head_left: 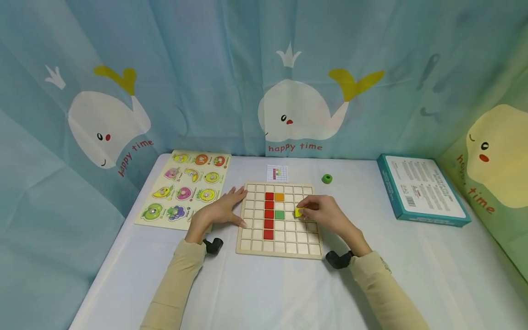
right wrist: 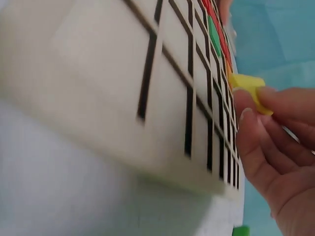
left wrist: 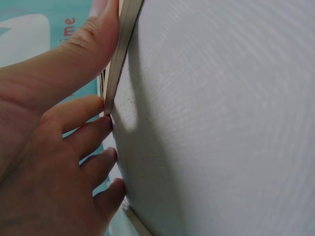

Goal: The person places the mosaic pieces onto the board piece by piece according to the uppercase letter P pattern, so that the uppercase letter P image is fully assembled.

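A wooden grid board [head_left: 256, 245] lies on the table, with a column of red tiles [head_left: 269, 214], one orange tile [head_left: 279, 197] and one green tile [head_left: 279, 215] set in its squares. Over the right part of the grid my right hand [head_left: 327, 215] pinches a small yellow tile [right wrist: 252, 90] between thumb and fingertips. My left hand [head_left: 216, 211] rests at the board's left edge, fingers spread, the thumb [left wrist: 93, 42] against the wooden side in the left wrist view.
Behind the board lies a small pattern card [head_left: 277, 173] with coloured squares. A green bead-like piece [head_left: 327, 178] sits to its right. At left is a fruit puzzle board [head_left: 169, 222]; a teal box [head_left: 425, 190] lies at right. A blue curtain [head_left: 214, 91] hangs behind the table.
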`<state>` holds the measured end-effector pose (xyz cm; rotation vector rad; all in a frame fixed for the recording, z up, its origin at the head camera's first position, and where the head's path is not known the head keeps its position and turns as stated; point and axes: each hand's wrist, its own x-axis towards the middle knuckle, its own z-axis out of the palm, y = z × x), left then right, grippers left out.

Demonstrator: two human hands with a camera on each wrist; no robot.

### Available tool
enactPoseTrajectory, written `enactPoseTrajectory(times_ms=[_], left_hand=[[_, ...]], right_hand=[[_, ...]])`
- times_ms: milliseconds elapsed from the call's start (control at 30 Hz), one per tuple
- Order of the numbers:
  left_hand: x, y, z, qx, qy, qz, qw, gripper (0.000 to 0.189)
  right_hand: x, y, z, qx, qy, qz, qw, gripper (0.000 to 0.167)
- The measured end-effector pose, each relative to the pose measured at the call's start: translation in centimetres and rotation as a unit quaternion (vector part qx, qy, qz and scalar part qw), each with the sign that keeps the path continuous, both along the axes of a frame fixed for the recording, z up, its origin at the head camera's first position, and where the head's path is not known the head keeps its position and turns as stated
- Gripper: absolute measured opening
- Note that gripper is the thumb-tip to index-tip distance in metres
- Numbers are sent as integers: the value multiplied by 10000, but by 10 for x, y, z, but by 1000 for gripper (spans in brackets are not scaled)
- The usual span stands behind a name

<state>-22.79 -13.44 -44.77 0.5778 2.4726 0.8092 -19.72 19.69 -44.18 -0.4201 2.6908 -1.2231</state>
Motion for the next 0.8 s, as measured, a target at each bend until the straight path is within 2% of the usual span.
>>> enactPoseTrajectory(times_ms=[133,367,800], left_hand=[[0,0,0,-19,-5,36,10000,107],[-1,1,0,-25,-7,33,10000,108],[-1,-1,-3,-16,6,21,10000,108]], right_hand=[[-3,-9,-2,-113,-115,72,9998,10],[-5,-22,-6,-134,-344,-94,9993,9],[-6,-28,-6,166,-191,-76,9997,8]])
